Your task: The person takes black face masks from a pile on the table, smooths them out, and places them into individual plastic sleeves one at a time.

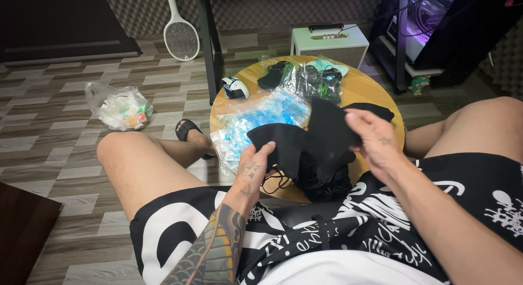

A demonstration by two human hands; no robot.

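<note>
Both hands, left (pixel 251 168) and right (pixel 375 137), grip two black masks (pixel 305 138) clamped over one round table (pixel 376 89).

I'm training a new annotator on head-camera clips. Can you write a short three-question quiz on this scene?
1. True or false: both hands hold black masks.
2. What lies on the round table nearest the left edge: A) a computer mouse, B) a cup, C) a book?
3. What leans upright by the wall on the far floor?

Key:
1. True. The left hand grips one black mask; the right hand grips another.
2. A, the mouse, beside clear plastic bags.
3. A white swatter shaped like a racket.
</note>
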